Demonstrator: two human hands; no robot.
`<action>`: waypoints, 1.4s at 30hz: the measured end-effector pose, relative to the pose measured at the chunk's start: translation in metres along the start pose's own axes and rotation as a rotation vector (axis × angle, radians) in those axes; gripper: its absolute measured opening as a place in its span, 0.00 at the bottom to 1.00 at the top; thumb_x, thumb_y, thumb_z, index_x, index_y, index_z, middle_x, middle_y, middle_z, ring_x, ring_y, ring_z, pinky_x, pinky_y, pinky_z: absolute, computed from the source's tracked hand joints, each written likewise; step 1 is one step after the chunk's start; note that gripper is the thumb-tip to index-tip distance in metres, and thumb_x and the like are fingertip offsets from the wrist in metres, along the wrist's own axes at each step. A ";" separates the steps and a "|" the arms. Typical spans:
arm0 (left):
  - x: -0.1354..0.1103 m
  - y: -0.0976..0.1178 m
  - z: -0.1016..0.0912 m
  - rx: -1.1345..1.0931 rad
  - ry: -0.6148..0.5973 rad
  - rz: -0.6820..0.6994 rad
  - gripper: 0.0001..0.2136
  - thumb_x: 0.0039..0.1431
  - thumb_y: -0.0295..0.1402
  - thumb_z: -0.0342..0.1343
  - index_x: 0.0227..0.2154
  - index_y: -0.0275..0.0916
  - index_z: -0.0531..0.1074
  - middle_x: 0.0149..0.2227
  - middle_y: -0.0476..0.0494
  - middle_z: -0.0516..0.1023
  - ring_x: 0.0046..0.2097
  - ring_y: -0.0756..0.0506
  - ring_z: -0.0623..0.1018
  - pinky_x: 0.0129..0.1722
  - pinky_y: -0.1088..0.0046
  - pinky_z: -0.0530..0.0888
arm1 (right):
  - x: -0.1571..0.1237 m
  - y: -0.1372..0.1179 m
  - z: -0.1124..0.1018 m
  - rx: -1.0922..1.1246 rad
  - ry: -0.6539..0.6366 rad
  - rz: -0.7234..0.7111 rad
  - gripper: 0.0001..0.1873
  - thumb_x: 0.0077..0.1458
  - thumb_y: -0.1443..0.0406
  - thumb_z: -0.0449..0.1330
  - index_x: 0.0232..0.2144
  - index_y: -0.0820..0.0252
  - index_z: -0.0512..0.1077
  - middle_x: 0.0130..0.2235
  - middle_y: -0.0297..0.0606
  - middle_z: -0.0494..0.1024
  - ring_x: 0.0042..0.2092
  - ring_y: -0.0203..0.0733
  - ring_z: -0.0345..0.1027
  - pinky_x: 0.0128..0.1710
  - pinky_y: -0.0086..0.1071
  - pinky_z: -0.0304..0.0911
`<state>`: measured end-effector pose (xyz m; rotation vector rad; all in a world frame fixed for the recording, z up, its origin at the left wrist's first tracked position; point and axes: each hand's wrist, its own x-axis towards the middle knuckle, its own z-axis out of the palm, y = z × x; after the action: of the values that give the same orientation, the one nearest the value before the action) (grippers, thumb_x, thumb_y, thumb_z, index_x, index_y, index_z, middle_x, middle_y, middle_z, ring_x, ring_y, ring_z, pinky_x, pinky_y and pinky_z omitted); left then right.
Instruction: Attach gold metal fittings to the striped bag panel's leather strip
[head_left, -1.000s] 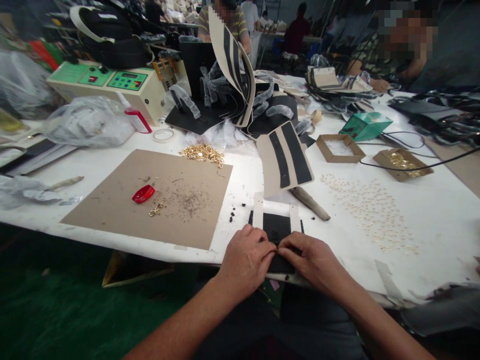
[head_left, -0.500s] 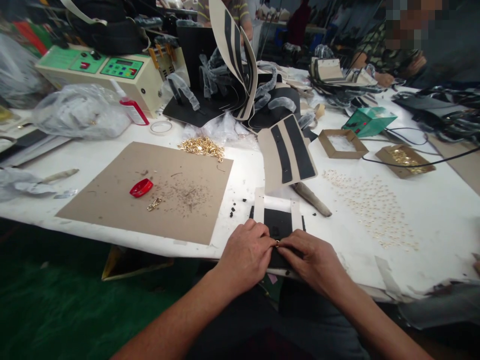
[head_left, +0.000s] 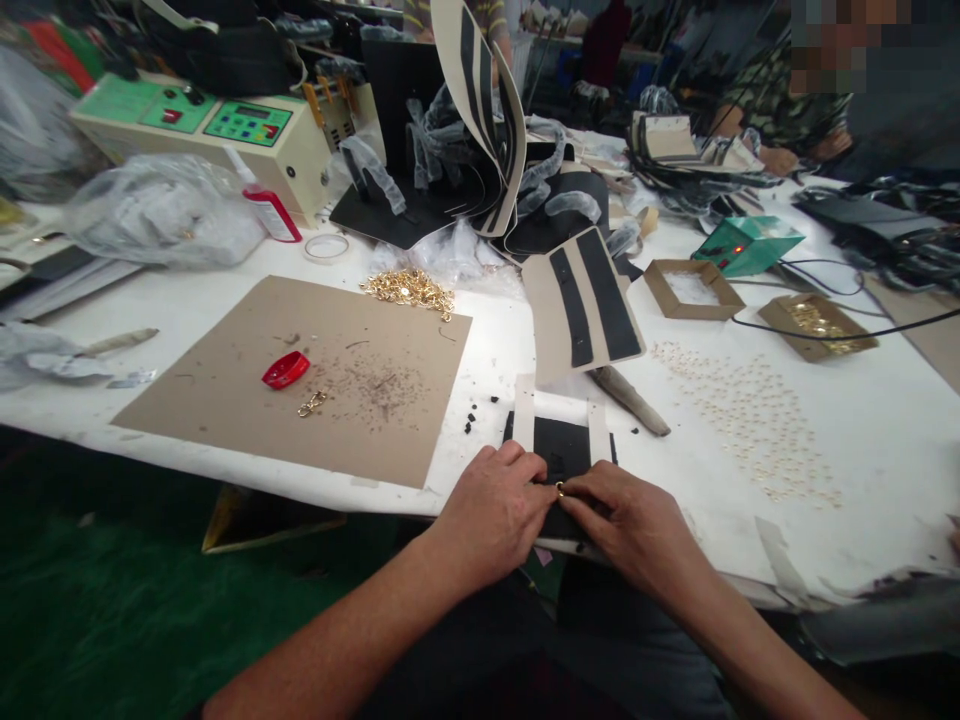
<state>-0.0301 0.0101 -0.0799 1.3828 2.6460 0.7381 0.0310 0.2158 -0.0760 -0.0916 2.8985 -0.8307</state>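
Note:
Both hands meet over a black piece (head_left: 562,447) with pale strips at the table's front edge. Between my fingertips shows a small gold-coloured metal ring (head_left: 559,489). My left hand (head_left: 499,505) has its fingers bent and pressed together, with thumb and forefinger at the ring's left side. From the other side, my right hand (head_left: 626,515) pinches the ring between thumb and fingers. Just beyond the hands a beige panel with black strips (head_left: 585,300) leans up at a slant. The undersides of my fingers are hidden.
A brown board (head_left: 300,450) at left carries a red oval piece (head_left: 286,370) and gold links (head_left: 312,403). Behind it lies a heap of gold hardware (head_left: 409,289). Small gold pieces (head_left: 750,425) spread at right, near a carton tray (head_left: 817,345). A co-worker's hands (head_left: 780,160) are far right.
The whole view has shifted slightly. My hands stay together at the gold ring, with barely any change in the fingers. The green box's red light looks brighter.

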 end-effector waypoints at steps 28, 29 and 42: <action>-0.006 0.000 0.015 -0.180 0.164 -0.066 0.07 0.68 0.31 0.55 0.41 0.43 0.78 0.44 0.48 0.78 0.49 0.42 0.70 0.47 0.58 0.63 | 0.037 -0.013 -0.030 -0.215 -0.248 -0.055 0.04 0.59 0.64 0.63 0.34 0.49 0.78 0.35 0.27 0.79 0.39 0.38 0.72 0.36 0.31 0.54; -0.006 0.001 0.015 -0.175 0.162 -0.071 0.07 0.68 0.31 0.54 0.41 0.43 0.78 0.44 0.48 0.78 0.49 0.42 0.70 0.47 0.58 0.63 | 0.036 -0.011 -0.029 -0.186 -0.246 -0.066 0.05 0.60 0.64 0.62 0.34 0.49 0.78 0.35 0.27 0.78 0.39 0.37 0.72 0.36 0.31 0.54; -0.008 0.005 0.013 -0.186 0.185 -0.111 0.07 0.68 0.30 0.54 0.41 0.42 0.78 0.44 0.46 0.79 0.49 0.42 0.71 0.51 0.55 0.63 | 0.024 -0.011 -0.019 -0.158 -0.167 -0.131 0.10 0.63 0.66 0.58 0.37 0.53 0.80 0.37 0.34 0.78 0.41 0.41 0.72 0.40 0.32 0.59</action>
<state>-0.0178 0.0117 -0.0907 1.1632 2.6772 1.1156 0.0045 0.2145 -0.0565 -0.3522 2.8178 -0.5790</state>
